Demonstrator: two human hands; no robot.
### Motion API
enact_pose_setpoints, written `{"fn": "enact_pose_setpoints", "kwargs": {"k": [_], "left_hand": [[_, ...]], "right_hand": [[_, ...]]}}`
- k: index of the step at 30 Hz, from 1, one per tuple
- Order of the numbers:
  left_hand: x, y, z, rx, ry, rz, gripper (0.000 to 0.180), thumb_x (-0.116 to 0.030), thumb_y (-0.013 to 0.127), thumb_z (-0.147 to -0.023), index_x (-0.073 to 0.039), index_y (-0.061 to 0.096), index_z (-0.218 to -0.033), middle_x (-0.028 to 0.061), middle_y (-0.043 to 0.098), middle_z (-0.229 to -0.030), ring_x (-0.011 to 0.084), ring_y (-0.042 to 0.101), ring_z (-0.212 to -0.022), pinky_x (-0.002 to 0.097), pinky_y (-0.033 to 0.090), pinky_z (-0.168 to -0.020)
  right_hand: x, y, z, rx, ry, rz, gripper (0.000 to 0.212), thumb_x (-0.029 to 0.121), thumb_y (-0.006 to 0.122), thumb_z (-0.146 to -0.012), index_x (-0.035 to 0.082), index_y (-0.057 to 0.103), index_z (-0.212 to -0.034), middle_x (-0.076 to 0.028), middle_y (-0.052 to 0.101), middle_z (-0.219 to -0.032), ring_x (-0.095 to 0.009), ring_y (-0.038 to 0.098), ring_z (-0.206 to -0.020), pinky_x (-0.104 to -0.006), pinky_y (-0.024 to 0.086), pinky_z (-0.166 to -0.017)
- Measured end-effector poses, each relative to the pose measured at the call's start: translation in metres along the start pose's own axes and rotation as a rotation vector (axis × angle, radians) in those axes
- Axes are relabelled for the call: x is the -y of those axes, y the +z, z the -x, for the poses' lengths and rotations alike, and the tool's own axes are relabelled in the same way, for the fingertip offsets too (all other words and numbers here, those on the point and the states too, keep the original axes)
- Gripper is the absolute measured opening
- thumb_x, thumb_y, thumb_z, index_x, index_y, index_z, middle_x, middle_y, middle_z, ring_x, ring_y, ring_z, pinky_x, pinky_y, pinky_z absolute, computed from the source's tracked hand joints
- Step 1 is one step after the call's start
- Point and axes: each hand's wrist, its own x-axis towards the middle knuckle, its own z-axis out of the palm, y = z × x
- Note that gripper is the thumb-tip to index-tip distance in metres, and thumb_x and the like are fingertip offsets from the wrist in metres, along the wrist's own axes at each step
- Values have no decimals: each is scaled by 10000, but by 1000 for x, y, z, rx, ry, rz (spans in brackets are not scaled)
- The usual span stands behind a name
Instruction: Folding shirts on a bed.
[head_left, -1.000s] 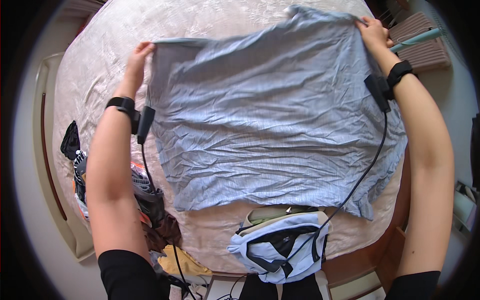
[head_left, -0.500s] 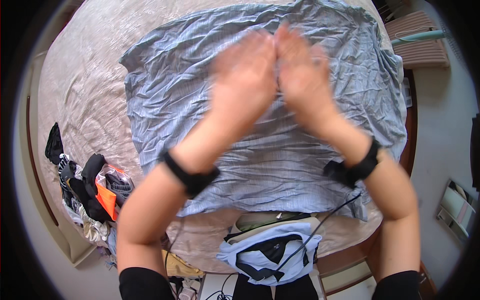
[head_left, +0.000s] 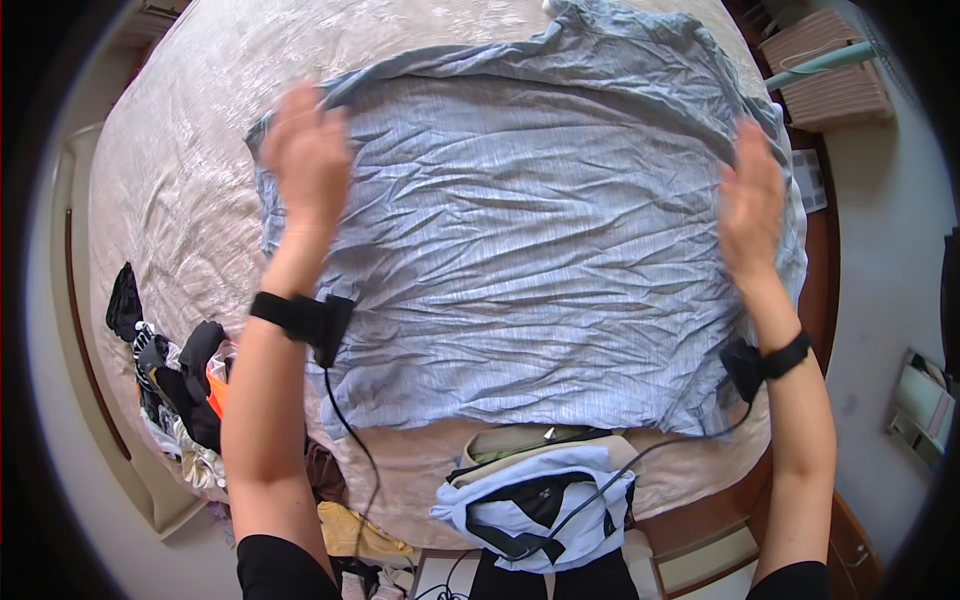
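So half a second ago you had both hands meeting over the middle of the blue-grey cloth point(head_left: 530, 240), and now they've swung wide apart: left hand point(head_left: 308, 165) over its left side, right hand point(head_left: 752, 205) over its right. Fingers look stretched out, nothing pinched, but it's blurry, so I can't tell if your palms are touching fabric. I'd read that as smoothing outward, though plenty of creases remain. The cloth lies spread across the bed point(head_left: 190, 180), far edge ridged up. Containers? Can't make one out for sure. The clothes pile point(head_left: 180, 385) on your left sits loose, and the light-blue garment point(head_left: 590, 500) rests just beyond your knees.
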Motion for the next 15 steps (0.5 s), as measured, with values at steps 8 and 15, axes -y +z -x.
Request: {"fn": "enact_pose_setpoints", "kwargs": {"k": [8, 15], "left_hand": [[-17, 28, -2, 298, 65, 29, 464, -393, 366, -924, -79, 465, -1252, 128, 476, -1283, 277, 453, -1174, 414, 330, -978], [-36, -60, 99, 292, -27, -205, 544, -355, 345, -938, -68, 255, -1392, 118, 217, -1458, 257, 181, -1355, 422, 154, -1073]], "right_hand": [[33, 62, -71, 277, -196, 292, 496, 428, 341, -920, 142, 396, -1321, -55, 412, -1356, -220, 347, -1271, -396, 250, -1046], [76, 20, 7, 80, -119, -5, 539, 297, 376, -920, 82, 248, -1398, -85, 280, -1439, -217, 271, -1321, -402, 175, -1075]]}}
